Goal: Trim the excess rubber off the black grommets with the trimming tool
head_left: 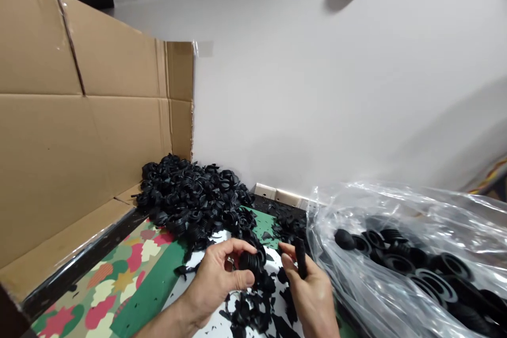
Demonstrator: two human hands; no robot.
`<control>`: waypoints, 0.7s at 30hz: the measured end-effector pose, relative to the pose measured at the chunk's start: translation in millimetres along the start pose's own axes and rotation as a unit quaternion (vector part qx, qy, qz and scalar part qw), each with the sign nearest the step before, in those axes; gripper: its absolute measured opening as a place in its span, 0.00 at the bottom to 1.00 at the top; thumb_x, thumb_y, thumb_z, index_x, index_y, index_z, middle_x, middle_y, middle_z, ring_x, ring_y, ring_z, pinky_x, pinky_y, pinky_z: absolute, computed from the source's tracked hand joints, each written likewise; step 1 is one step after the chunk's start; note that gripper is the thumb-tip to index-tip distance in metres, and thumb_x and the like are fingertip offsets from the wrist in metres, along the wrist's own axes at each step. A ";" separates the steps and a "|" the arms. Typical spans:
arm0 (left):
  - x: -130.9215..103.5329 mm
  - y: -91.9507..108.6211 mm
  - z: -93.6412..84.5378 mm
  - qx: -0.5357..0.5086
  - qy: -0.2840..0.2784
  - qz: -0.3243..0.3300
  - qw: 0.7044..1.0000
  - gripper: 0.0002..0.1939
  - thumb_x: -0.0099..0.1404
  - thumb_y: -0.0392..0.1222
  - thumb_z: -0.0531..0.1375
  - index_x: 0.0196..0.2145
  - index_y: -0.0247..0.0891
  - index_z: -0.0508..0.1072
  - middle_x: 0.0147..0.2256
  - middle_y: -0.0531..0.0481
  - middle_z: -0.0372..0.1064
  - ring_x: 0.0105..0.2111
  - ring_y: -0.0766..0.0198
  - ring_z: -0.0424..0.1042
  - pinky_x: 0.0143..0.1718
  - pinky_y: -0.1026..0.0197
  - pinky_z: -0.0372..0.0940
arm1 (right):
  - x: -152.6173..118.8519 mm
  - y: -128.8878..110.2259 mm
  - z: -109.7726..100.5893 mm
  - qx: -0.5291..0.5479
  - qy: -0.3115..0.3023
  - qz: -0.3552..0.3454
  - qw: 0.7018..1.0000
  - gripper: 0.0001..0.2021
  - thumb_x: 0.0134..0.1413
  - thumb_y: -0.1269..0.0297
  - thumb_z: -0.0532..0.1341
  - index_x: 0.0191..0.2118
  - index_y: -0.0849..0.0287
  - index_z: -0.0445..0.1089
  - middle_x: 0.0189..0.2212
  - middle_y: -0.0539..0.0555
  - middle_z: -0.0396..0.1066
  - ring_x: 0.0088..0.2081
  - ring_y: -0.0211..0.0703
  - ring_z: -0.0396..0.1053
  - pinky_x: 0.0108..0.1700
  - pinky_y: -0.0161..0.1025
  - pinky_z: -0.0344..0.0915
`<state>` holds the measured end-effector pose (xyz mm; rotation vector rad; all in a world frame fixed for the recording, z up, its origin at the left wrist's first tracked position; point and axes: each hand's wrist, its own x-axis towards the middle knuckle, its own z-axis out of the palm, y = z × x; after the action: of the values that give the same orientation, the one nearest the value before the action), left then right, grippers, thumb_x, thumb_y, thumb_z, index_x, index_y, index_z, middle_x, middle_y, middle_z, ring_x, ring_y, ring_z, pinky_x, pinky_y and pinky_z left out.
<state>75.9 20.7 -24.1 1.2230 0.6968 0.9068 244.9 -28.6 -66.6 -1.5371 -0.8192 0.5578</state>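
My left hand (222, 274) grips a black ribbed rubber bellows (250, 261) between thumb and fingers, its ring-shaped folds facing right. A little to the right, my right hand (311, 285) is closed around a short, dark, bar-shaped tool (301, 257) that stands up past the fingers. Its working end is hidden, so its kind is unclear. The two hands are apart. Beneath them, black rubber scraps (251, 309) lie scattered over a white sheet (214, 322).
A large heap of black ribbed rubber pieces (194, 195) rests against a cardboard wall (119, 116) at left. On the right, a clear plastic bag (332, 274) holds several black ribbed parts (400, 261). Power sockets (287, 198) line the wall's foot. Patterned paper (119, 280) covers the left side.
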 end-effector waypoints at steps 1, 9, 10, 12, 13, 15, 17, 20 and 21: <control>0.9 -2.2 -0.8 -0.022 0.005 -0.028 0.999 0.19 0.40 0.42 0.73 0.33 0.36 0.78 0.27 0.51 0.70 0.29 0.65 0.67 0.30 0.66 0.59 | -1.1 1.3 0.6 0.004 -0.007 -0.002 1.000 0.21 0.42 0.49 0.62 0.38 0.59 0.76 0.40 0.60 0.77 0.44 0.60 0.70 0.46 0.50 0.64; 8.4 -16.0 -6.9 -0.044 0.038 -0.158 0.986 0.22 0.45 0.54 0.69 0.25 0.34 0.67 0.18 0.52 0.70 0.12 0.69 0.69 0.12 0.71 0.40 | -13.5 4.1 0.8 -0.004 -0.012 -0.053 0.999 0.16 0.49 0.51 0.61 0.38 0.57 0.75 0.38 0.58 0.74 0.40 0.54 0.70 0.44 0.49 0.64; 8.5 -17.1 -6.7 -0.043 0.037 -0.158 0.986 0.23 0.45 0.56 0.69 0.25 0.35 0.66 0.19 0.50 0.71 0.11 0.69 0.68 0.11 0.71 0.39 | -15.9 2.9 2.5 0.005 -0.021 -0.069 0.997 0.15 0.49 0.52 0.61 0.37 0.56 0.75 0.38 0.57 0.74 0.39 0.53 0.70 0.44 0.48 0.64; 7.7 -18.9 -5.8 -0.038 0.035 -0.161 0.986 0.24 0.47 0.58 0.67 0.27 0.36 0.66 0.18 0.50 0.71 0.09 0.69 0.67 0.10 0.72 0.37 | -21.5 -0.8 7.9 0.034 -0.039 -0.110 0.993 0.11 0.49 0.56 0.62 0.36 0.54 0.76 0.39 0.56 0.74 0.40 0.51 0.70 0.45 0.46 0.64; 7.1 -19.7 -5.3 -0.034 0.035 -0.160 0.986 0.24 0.48 0.59 0.67 0.27 0.36 0.66 0.16 0.51 0.71 0.09 0.70 0.67 0.10 0.72 0.36 | -24.6 -3.2 11.4 0.052 -0.048 -0.132 0.989 0.09 0.49 0.59 0.62 0.36 0.53 0.76 0.39 0.55 0.73 0.42 0.50 0.69 0.46 0.44 0.64; 5.8 -21.7 -4.7 -0.023 0.037 -0.156 0.987 0.24 0.48 0.60 0.66 0.27 0.36 0.66 0.15 0.52 0.70 0.08 0.70 0.66 0.09 0.72 0.35 | -30.7 -8.0 19.0 0.080 -0.068 -0.161 0.981 0.10 0.45 0.66 0.63 0.36 0.51 0.77 0.39 0.53 0.73 0.43 0.48 0.69 0.46 0.41 0.64; 4.9 -23.9 -4.8 -0.019 0.041 -0.149 0.988 0.24 0.49 0.61 0.65 0.26 0.37 0.65 0.14 0.53 0.69 0.08 0.70 0.65 0.09 0.72 0.36 | -35.6 -11.3 25.8 0.096 -0.079 -0.160 0.979 0.14 0.41 0.70 0.63 0.37 0.51 0.77 0.38 0.52 0.73 0.43 0.47 0.69 0.45 0.38 0.65; 4.7 -26.7 -5.6 -0.028 0.035 -0.125 0.991 0.24 0.47 0.60 0.67 0.25 0.38 0.64 0.13 0.57 0.67 0.09 0.71 0.63 0.10 0.72 0.44 | -38.7 -12.7 31.8 0.098 -0.069 -0.087 0.989 0.13 0.41 0.67 0.62 0.37 0.53 0.76 0.38 0.53 0.75 0.42 0.48 0.70 0.43 0.38 0.66; 4.8 -27.3 -5.8 -0.026 0.032 -0.110 0.993 0.23 0.46 0.58 0.68 0.25 0.38 0.65 0.13 0.59 0.65 0.10 0.71 0.63 0.11 0.72 0.47 | -38.6 -12.7 32.5 0.096 -0.058 -0.057 0.992 0.11 0.42 0.65 0.62 0.36 0.54 0.76 0.37 0.53 0.75 0.41 0.48 0.71 0.43 0.39 0.66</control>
<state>78.9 25.3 -51.9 1.0521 0.8373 0.7776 193.7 -37.4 -62.9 -1.2842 -0.9088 0.6279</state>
